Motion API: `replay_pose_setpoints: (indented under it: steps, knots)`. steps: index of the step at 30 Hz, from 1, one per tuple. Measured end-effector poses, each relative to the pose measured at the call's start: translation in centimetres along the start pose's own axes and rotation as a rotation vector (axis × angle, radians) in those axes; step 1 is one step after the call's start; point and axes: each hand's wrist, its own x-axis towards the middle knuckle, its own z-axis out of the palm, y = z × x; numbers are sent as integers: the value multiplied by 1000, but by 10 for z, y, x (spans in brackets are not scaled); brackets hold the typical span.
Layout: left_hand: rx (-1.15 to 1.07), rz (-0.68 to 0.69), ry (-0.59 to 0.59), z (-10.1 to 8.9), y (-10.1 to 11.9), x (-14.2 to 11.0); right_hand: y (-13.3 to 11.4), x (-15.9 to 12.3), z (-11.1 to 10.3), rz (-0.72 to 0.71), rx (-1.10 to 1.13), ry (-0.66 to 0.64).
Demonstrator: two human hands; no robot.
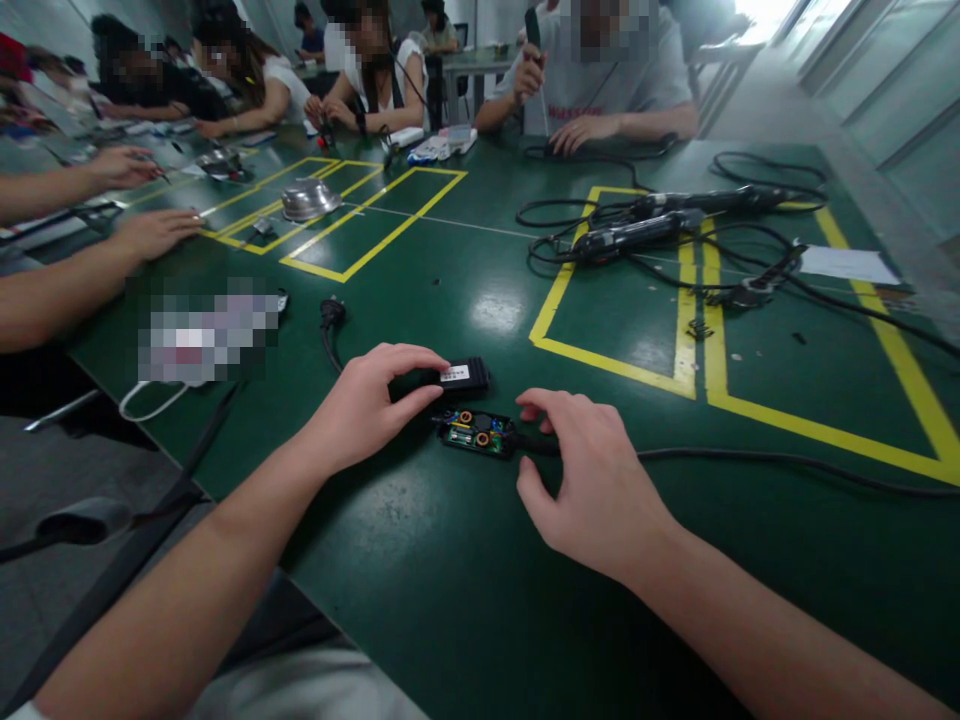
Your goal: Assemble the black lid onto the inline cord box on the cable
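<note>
Just left of centre, my left hand [375, 395] has thumb and index finger on the left end of a black plastic cover [471, 376] with a white label. Directly in front of it lies an open black case half [450, 446] holding a small circuit board [474, 432] with copper coils. From the case's right end a black cable [720, 456] runs off to the right. My right hand [589, 470] hovers over the cable by that end, fingers curved and apart, with nothing visible between them. A black power plug [332, 313] rests beyond my left hand.
Yellow tape marks rectangles [611, 362] on the green table [420, 540]. Black electric screwdrivers [637, 236] with tangled cords lie at the back right. Farther left stand a metal bowl [309, 200] and a co-worker's hands [161, 232]. Across the table, a person [592, 90] grips a tool.
</note>
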Motion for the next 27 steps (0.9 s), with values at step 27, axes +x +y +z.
replay_pose_setpoints:
  steps: [27]
  knots:
    - [-150,143,-264,-3,13,-3,-1,-2,3,-2,-67,-48]
